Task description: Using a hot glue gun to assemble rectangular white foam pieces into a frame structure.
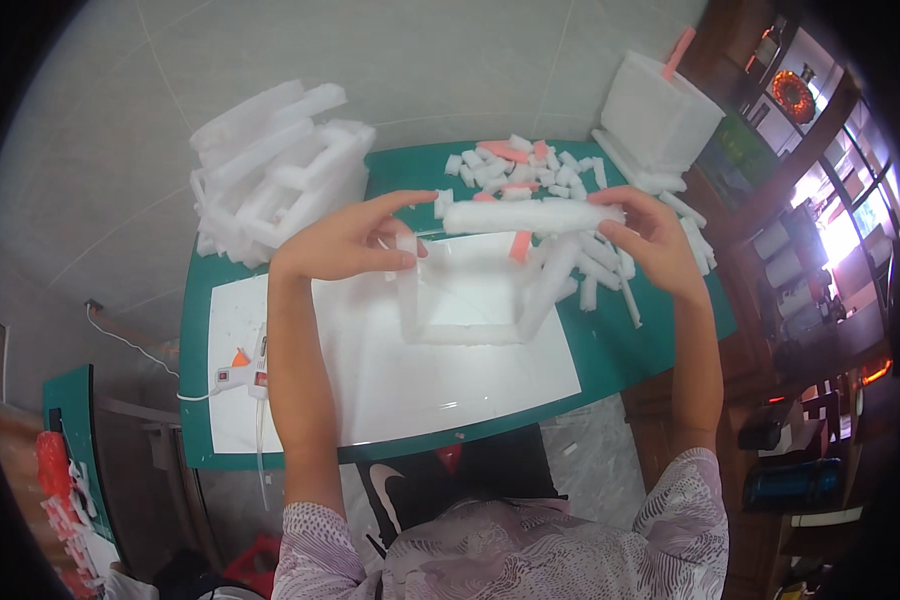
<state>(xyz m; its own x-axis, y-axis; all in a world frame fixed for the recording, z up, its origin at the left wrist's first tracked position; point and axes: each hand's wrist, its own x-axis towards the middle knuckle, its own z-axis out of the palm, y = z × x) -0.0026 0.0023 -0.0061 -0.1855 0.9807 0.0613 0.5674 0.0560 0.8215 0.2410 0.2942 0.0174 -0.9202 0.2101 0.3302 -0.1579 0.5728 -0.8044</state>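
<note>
A long white foam bar (530, 216) lies across the top of a white foam frame (467, 318) that stands on a white sheet (390, 375). My right hand (653, 238) pinches the bar's right end. My left hand (352, 240) holds the frame's left upright post, fingers stretched toward the bar's left end. A short pink foam piece (520, 246) sits just under the bar.
A big heap of white foam bars (275, 170) lies at the green table's (660, 340) far left. Several small white and pink foam bits (530, 168) are scattered behind the frame. A white foam box (658, 115) stands far right. A glue gun (242, 375) rests at the sheet's left edge.
</note>
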